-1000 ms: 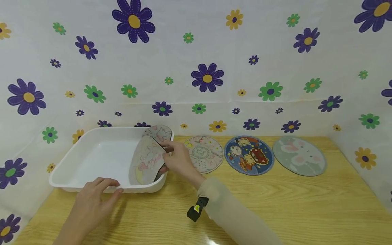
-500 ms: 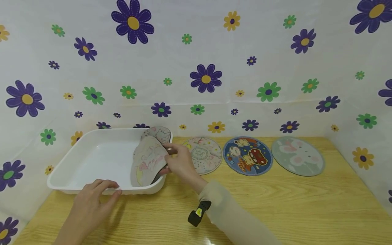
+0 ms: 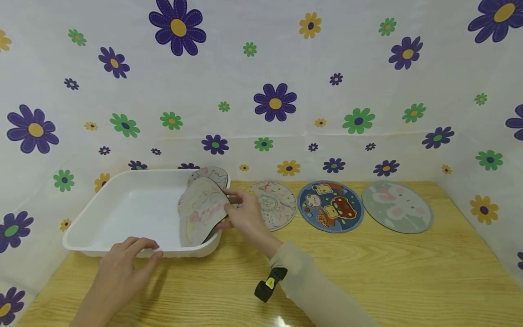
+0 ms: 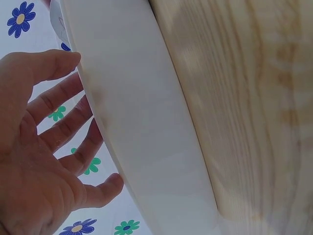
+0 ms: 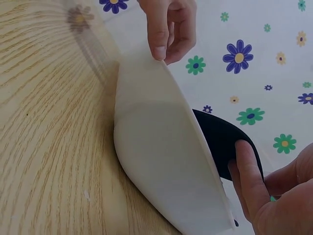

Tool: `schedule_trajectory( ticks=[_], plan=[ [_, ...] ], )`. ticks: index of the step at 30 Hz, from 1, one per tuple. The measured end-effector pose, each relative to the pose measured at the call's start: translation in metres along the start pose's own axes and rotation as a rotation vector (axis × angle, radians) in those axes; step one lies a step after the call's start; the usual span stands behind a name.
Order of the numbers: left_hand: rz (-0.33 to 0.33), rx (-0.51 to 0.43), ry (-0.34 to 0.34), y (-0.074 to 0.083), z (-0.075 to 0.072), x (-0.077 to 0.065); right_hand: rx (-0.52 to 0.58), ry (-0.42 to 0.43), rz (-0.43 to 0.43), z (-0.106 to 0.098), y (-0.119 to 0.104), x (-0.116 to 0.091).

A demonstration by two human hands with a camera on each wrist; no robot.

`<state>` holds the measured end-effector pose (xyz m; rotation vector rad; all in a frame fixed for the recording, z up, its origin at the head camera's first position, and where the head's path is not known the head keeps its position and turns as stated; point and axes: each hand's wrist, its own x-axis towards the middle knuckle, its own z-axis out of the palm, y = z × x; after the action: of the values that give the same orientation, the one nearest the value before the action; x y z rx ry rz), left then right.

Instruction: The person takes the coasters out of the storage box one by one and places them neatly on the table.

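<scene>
My right hand (image 3: 243, 213) pinches the right edge of a pale round mat (image 3: 202, 209) printed with pink and yellow figures. The mat leans inside the right end of a white plastic tray (image 3: 122, 250); its dark underside (image 5: 217, 137) shows in the right wrist view. Behind it, another mat (image 3: 212, 174) with a line drawing pokes above the tray rim, partly covered. My left hand (image 3: 124, 268) holds the tray's near rim, thumb outside and fingers over the edge. The left wrist view shows those fingers (image 4: 66, 125) behind the rim.
Right of the tray, a floral round mat (image 3: 273, 206), a blue cartoon mat (image 3: 316, 220) and a grey-green rabbit mat (image 3: 400, 211) lie in a row on the wooden table (image 3: 388, 277). A flower-printed cloth (image 3: 310, 100) hangs behind.
My right hand has shifted slightly right and up with the held mat, which is drawn a little toward the tray's right rim. The left hand stays at the rim.
</scene>
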<state>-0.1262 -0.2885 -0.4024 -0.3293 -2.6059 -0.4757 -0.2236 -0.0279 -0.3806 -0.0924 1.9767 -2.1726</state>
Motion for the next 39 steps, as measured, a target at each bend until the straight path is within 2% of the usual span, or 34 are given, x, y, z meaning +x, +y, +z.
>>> schedule_trajectory(
  ticks=[6, 19, 24, 39],
  plan=[
    [-0.002, 0.004, -0.008, 0.001, -0.001, 0.001, 0.029, 0.030, 0.019, -0.001, -0.003, -0.001],
    [-0.020, 0.003, -0.028, 0.001, -0.004, 0.002, 0.114, 0.037, -0.036, -0.008, -0.007, -0.006],
    [-0.026, 0.001, -0.033, 0.002, -0.004, 0.002, 0.141, 0.041, -0.032, -0.012, -0.008, -0.006],
    [-0.027, 0.003, -0.023, 0.003, -0.003, 0.002, 0.107, 0.078, -0.059, -0.032, -0.017, -0.016]
  ],
)
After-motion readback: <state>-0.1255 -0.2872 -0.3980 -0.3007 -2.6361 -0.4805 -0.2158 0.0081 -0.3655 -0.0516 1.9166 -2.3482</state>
